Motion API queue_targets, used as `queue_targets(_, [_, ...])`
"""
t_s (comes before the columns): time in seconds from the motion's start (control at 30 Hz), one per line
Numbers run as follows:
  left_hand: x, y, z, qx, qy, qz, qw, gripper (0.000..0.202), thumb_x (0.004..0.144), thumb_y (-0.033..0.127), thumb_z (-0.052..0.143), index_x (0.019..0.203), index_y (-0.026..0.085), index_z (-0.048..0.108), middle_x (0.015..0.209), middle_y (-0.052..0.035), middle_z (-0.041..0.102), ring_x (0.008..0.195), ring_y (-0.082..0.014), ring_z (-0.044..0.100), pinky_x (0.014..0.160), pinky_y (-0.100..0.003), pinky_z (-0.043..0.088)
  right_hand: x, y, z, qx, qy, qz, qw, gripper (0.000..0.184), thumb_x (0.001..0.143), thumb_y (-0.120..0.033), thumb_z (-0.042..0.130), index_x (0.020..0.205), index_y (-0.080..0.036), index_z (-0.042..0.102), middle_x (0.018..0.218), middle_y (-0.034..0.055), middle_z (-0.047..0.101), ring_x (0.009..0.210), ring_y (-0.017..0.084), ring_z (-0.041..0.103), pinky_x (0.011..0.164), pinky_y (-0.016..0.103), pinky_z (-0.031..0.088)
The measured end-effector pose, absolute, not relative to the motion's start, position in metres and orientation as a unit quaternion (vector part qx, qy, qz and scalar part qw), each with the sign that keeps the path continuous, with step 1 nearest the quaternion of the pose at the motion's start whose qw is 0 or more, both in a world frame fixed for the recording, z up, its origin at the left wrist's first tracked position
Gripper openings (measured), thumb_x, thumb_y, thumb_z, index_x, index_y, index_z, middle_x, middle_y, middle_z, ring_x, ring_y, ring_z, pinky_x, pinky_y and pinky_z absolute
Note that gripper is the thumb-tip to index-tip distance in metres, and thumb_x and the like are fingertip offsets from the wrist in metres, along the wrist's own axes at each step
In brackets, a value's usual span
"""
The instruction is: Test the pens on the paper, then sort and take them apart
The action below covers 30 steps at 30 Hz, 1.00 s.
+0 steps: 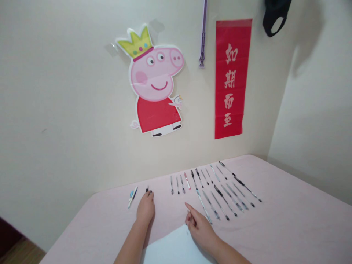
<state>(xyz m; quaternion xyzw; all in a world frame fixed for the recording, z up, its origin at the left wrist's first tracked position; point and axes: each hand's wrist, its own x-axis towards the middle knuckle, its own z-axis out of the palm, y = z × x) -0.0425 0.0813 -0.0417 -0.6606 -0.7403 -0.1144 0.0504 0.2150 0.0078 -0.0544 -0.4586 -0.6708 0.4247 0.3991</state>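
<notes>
A white sheet (173, 249) lies nearest, beside the right hand (200, 228), index finger extended, nothing visibly held. The left hand (146, 207) narrows over one dark pen (147, 187); whether it grips cannot be told. Nineteen pens already lie aligned: eleven in the back row (199, 178), eight in the front row (224, 200). Outside the rows remain that pen and, leftward, perhaps two pale pens (132, 198).

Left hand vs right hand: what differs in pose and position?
The left hand has its fingertips at a dark pen-like item; the right hand overlaps the white sheet in view. The left hand's fingers bunch together; the right hand extends its index finger, others curled. Both are bare.
</notes>
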Motion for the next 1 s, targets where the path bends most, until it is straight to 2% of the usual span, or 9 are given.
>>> queue_targets(0.17, [-0.031,0.054,-0.037,-0.669,-0.731,-0.133,-0.003,0.042,0.084,0.007,0.037,0.119,0.015,0.058,0.134,-0.0106,0.051,0.122,-0.0172,0.048,0.103,-0.027,0.033,0.215,0.007,-0.053,-0.46,-0.669,0.424,0.4,0.059,0.077,-0.013,0.045,0.136,-0.018,0.041,0.087,0.0023,0.061,0.071,0.013,0.054,0.071,0.026,0.042])
queue_targets(0.3, [-0.02,0.034,-0.027,-0.673,-0.72,-0.164,-0.045,0.039,0.087,0.013,0.036,0.12,0.019,0.058,0.13,-0.0078,0.055,0.118,-0.0175,0.05,0.099,-0.027,0.034,0.215,0.006,-0.052,-0.46,-0.669,0.426,0.401,0.059,0.077,-0.012,0.044,0.135,-0.017,0.042,0.086,0.0023,0.062,0.07,0.013,0.054,0.07,0.026,0.042])
queue_targets(0.4, [-0.013,0.024,-0.021,-0.671,-0.722,-0.165,-0.038,0.038,0.088,0.018,0.038,0.121,0.022,0.056,0.123,-0.0067,0.06,0.11,-0.0185,0.055,0.093,-0.028,0.037,0.215,0.006,-0.053,-0.46,-0.666,0.428,0.401,0.06,0.076,-0.011,0.045,0.135,-0.018,0.042,0.085,0.0016,0.062,0.069,0.013,0.054,0.069,0.026,0.042])
queue_targets(0.57, [-0.01,0.018,-0.017,-0.673,-0.721,-0.163,-0.003,0.036,0.087,0.018,0.04,0.119,0.02,0.057,0.114,-0.0078,0.064,0.105,-0.0187,0.055,0.089,-0.028,0.038,0.216,0.007,-0.054,-0.459,-0.671,0.423,0.4,0.061,0.075,-0.012,0.046,0.135,-0.019,0.042,0.086,0.0016,0.062,0.071,0.013,0.055,0.071,0.026,0.042])
queue_targets(0.87, [-0.017,0.02,-0.02,-0.68,-0.705,-0.201,-0.023,0.042,0.08,0.006,0.042,0.118,0.015,0.058,0.11,-0.0088,0.063,0.102,-0.0179,0.055,0.09,-0.027,0.038,0.215,0.007,-0.055,-0.462,-0.665,0.429,0.4,0.058,0.076,-0.012,0.044,0.134,-0.018,0.043,0.086,0.0017,0.061,0.071,0.012,0.055,0.068,0.024,0.042])
queue_targets(1.0, [-0.02,0.022,-0.022,-0.679,-0.699,-0.22,-0.042,0.044,0.079,0.004,0.043,0.118,0.016,0.058,0.109,-0.0079,0.063,0.102,-0.0178,0.056,0.091,-0.027,0.039,0.216,0.007,-0.056,-0.457,-0.668,0.423,0.408,0.057,0.077,-0.012,0.044,0.134,-0.018,0.044,0.085,0.0018,0.061,0.071,0.012,0.055,0.069,0.025,0.043])
